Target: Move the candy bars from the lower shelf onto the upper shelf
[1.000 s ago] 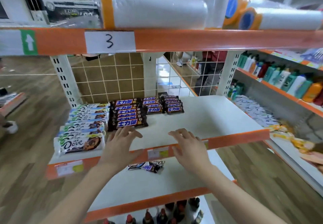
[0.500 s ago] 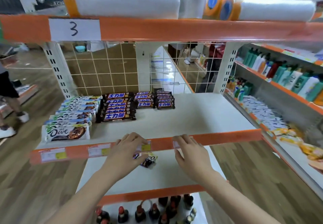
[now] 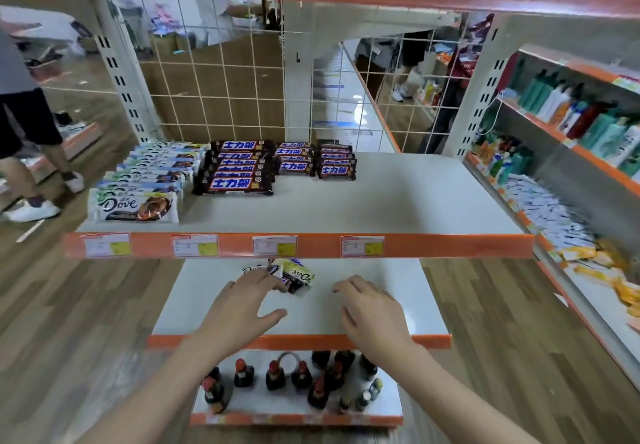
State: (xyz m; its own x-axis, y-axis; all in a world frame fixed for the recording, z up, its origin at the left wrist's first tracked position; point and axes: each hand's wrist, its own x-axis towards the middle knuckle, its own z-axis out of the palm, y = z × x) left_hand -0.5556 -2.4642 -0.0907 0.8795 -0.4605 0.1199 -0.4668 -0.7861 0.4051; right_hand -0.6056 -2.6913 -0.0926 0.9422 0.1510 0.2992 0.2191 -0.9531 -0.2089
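I see the loose candy bars lying in a small heap on the lower shelf, at its back, just under the orange front lip of the upper shelf. My left hand reaches over the lower shelf with fingers spread and nearly straight; its fingertips touch the near edge of the heap, gripping nothing. My right hand hovers beside the heap, apart from it, fingers loosely bent and empty. On the upper shelf, Dove bars and dark Snickers bars sit in rows on its left part
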